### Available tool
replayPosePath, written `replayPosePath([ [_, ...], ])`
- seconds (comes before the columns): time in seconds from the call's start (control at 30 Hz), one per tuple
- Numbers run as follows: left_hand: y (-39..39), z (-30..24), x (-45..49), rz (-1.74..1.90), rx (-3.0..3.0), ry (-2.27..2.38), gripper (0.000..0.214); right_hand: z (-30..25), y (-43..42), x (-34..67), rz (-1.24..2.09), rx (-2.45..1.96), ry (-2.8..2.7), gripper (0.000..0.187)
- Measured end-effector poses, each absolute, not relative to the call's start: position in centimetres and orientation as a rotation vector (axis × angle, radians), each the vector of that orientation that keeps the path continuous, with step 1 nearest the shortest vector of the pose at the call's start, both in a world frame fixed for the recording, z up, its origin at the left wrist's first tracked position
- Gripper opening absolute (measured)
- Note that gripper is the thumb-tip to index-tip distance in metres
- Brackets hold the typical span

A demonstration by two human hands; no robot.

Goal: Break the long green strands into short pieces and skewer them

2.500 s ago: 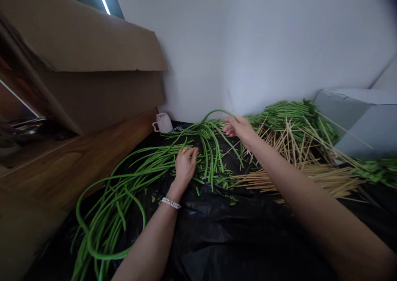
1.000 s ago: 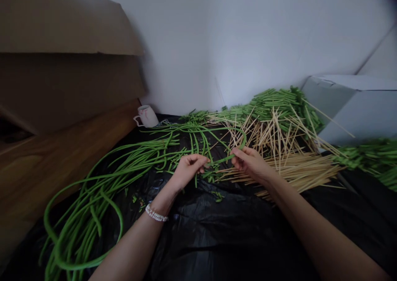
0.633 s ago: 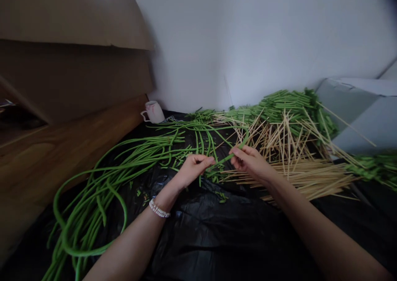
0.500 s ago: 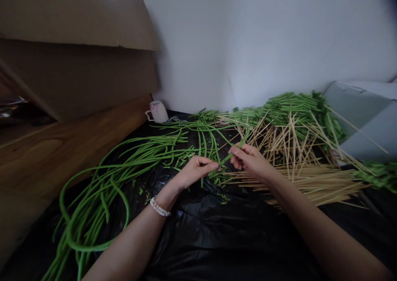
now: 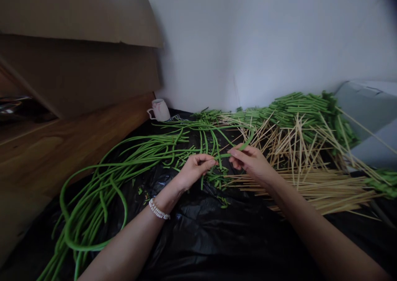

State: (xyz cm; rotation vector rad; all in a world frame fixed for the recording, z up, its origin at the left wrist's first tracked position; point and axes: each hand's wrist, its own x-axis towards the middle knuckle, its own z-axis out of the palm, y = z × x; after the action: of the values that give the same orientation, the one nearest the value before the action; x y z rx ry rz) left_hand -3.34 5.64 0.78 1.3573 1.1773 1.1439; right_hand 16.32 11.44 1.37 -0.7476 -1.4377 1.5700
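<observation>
My left hand [image 5: 194,169] and my right hand [image 5: 252,161] meet over a black plastic sheet [image 5: 217,239], both pinching the same long green bean [image 5: 241,147]. The bean runs between the fingertips and curves up to the right past my right hand. A loose pile of long green beans [image 5: 124,161] spreads to the left of my left hand. Bamboo skewers [image 5: 304,165] lie in a heap just right of my right hand. A pearl bracelet [image 5: 159,210] sits on my left wrist.
Cut green bean pieces [image 5: 304,107] are stacked behind the skewers against the white wall. A white cup [image 5: 159,109] stands in the far corner. A cardboard box [image 5: 77,53] sits above a wooden ledge [image 5: 62,148] on the left. A grey box [image 5: 369,115] is at the right.
My right hand lifted one bean out of the pile and brought it toward me; my left hand rose to pinch its near end. In the last half second the hands barely moved.
</observation>
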Motion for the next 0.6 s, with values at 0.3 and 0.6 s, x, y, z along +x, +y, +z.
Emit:
replayPosePath([
  [0.3, 6.1, -0.4, -2.9, 1.396, 1.184, 1.192, 0.036, -0.4, 10.1, 14.4, 1.52, -0.758, -1.423, 0.027],
  [0.6, 6.2, -0.2, -2.8, 1.42, 1.247, 1.203, 0.033, 0.3, 10.3, 14.8, 1.587, -0.72, -1.334, 0.024],
])
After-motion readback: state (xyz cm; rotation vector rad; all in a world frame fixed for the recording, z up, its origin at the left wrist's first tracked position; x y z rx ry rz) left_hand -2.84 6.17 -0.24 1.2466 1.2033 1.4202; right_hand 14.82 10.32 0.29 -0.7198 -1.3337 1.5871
